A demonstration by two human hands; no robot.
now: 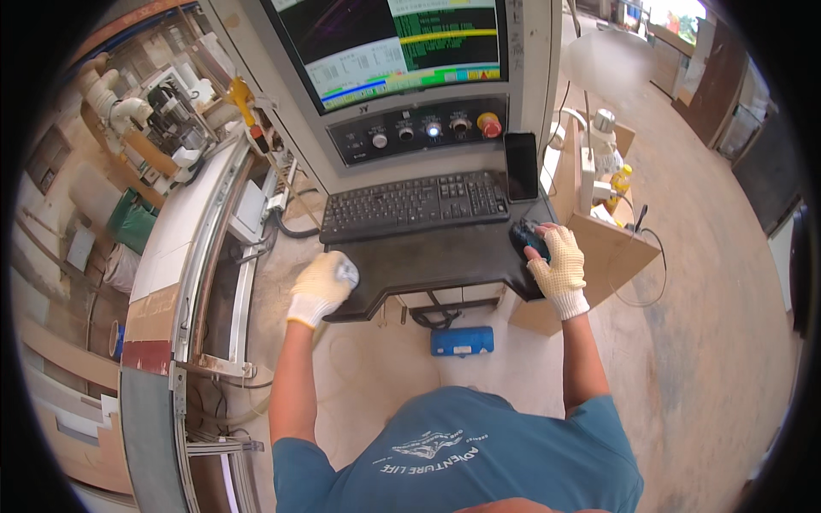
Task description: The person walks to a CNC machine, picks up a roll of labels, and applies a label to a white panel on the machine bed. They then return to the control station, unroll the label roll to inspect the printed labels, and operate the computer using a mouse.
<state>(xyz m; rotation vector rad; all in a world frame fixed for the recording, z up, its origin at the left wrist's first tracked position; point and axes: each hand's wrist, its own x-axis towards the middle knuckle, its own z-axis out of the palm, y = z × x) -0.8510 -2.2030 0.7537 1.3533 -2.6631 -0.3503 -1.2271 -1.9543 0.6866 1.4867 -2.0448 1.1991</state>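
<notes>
Both my hands wear cream knitted work gloves. My right hand (pixel 560 263) rests over a black computer mouse (pixel 530 239) at the right end of a black shelf (pixel 428 254), its bare thumb and fingertip showing against it. At the shelf's left edge, my left hand (pixel 321 284) is curled closed and slightly blurred. A greyish patch shows at its fingers; I cannot make out whether this is the glove or something held. Behind the hands lies a black keyboard (pixel 415 205). A dark phone (pixel 522 167) leans upright at the keyboard's right end.
Above stands a machine cabinet with a lit screen (pixel 393 43), a button panel (pixel 419 130) and a red emergency stop button (pixel 490 126). A long machine bed (pixel 167 269) runs along the left. Right are a wooden board (pixel 611 248) and yellow bottle (pixel 619 184). Below lies a blue object (pixel 462 340).
</notes>
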